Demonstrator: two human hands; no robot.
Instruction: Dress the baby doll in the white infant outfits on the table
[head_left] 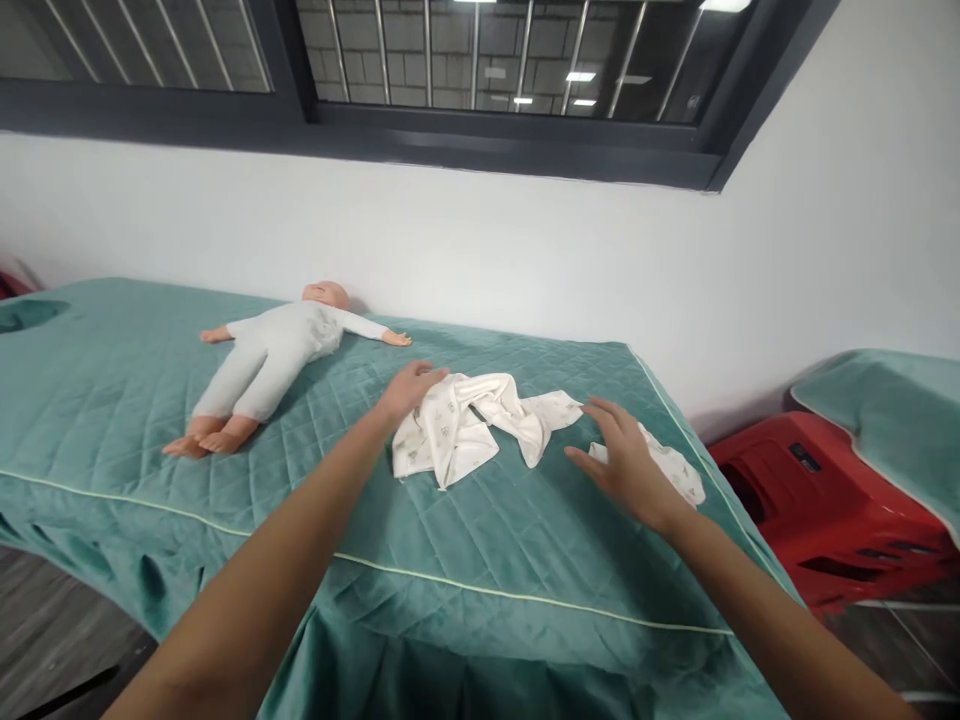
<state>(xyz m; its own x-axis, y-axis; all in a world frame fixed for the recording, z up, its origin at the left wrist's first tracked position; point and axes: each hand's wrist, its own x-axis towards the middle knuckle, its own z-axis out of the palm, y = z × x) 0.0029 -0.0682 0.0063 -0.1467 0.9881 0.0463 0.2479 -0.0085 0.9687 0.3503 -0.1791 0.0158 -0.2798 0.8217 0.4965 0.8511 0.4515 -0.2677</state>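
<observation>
Left hand (411, 385), centre frame: open, palm down, fingertips on the upper left edge of a crumpled white printed cotton cloth (469, 425), gripping nothing. Right hand (621, 455), right of centre: open, fingers spread, over the cloth's far right end; contact there cannot be told. The cloth lies bunched on the teal quilted bed (112, 400). Judged stage: first contact, nothing lifted. A next move calls for fingers closing on an edge. Left of centre, well apart, lies a pale plastic baby doll in a white suit (274, 360).
</observation>
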